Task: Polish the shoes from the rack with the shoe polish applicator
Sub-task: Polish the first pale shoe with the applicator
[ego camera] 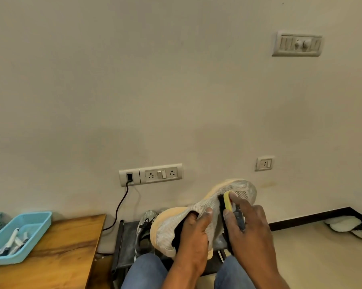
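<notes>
I see the grey knit shoe [221, 202] with its pale orange sole lifted in front of me, above the knees, its toe pointing up and to the right toward the wall. My left hand [193, 236] holds it at the collar: the fingers are tucked into the dark opening and the thumb lies over the knit, so that grip is pinching the shoe's edge. My right hand [247, 228] is curled around the shoe polish applicator [228, 202], which has a yellow back and dark bristles; the bristle side lies against the shoe's upper near the laces area. A dark part of the tool shows under the fingers, though I can't quite tell its shape from this blurred patch.

Below the shoe stands the dark metal rack [125, 243], low against the wall, and a second grey shoe [145, 230] with black laces sits on it, just left of the one I hold. My knees in blue jeans [146, 272] fill the bottom edge.

To the left is the wooden worktop [71, 247], carrying a light blue tray [37, 221] with a few white and dark tools lying in it. A black cable [118, 207] runs from the wall socket panel [150, 174] down behind the worktop. On the floor at far right, near the black skirting, lies a pale pair of slippers [346, 225].
</notes>
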